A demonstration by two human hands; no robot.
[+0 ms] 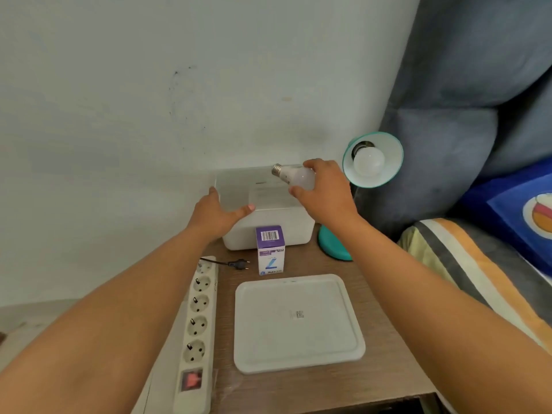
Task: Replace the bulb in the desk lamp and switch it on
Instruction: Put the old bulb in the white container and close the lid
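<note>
Right now, from the head camera, your right hand (324, 189) is closed around the glass end of a white bulb (294, 176), fingers curled over the top and the thumb underneath. The bulb lies roughly sideways in that grip, its metal screw base pointing left, and it hangs above the open white box (268, 231) at the back of the wooden table (382, 363).

Your left hand (216, 215) is spread open and rests on the box's near-left corner, thumb lying along the front rim and fingers reaching up the left wall; it holds nothing beyond that steadying contact.

The desk lamp stands just to the right of the box. Its teal shade (373, 159) is tilted toward you, and a second white bulb (369, 161) sits in the socket inside it, unlit. The lamp's teal base (331, 245) rests on the table beside the box's right side, partly hidden by your right forearm.

Directly in front of the box stands a small purple and white carton (270, 249), touching or nearly touching its front wall. A loose black plug (239, 264) lies just left of the carton. The white power strip (197, 330) runs along the table's left edge, its red switch at the near end. The box's flat white lid (298, 322) lies near the middle of the table.
</note>
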